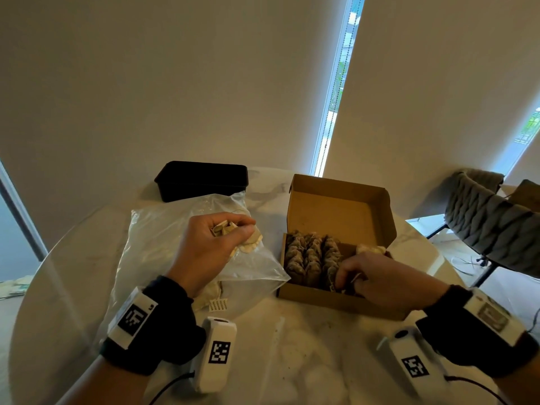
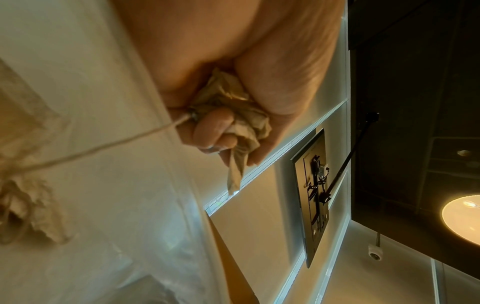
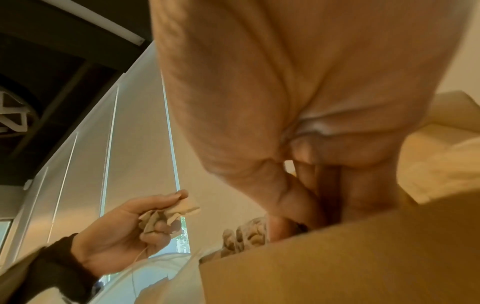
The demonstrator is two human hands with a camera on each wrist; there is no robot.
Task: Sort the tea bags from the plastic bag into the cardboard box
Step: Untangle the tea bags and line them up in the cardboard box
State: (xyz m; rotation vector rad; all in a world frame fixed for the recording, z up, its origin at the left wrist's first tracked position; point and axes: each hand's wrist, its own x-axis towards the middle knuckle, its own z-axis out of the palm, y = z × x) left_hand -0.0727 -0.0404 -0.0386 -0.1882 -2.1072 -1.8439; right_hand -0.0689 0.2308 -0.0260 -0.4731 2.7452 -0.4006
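My left hand [image 1: 233, 228] hovers over the clear plastic bag [image 1: 163, 238] and grips a crumpled bunch of pale tea bags [image 2: 233, 115]. A string runs from it to a tea bag [image 2: 28, 216] hanging lower. The open cardboard box [image 1: 336, 299] stands to the right with its lid upright. Dark tea bags [image 1: 309, 258] stand in rows in its left part. My right hand [image 1: 346, 280] reaches into the box, thumb and fingers curled down, pinching a tea bag at the right end of the rows. In the right wrist view the box wall [image 3: 337, 267] hides the fingertips.
A black rectangular container [image 1: 201, 179] sits behind the plastic bag on the round marble table [image 1: 292, 346]. More pale tea bags [image 1: 210, 296] lie inside the bag near me. A grey padded chair [image 1: 491, 229] stands off the table's right edge.
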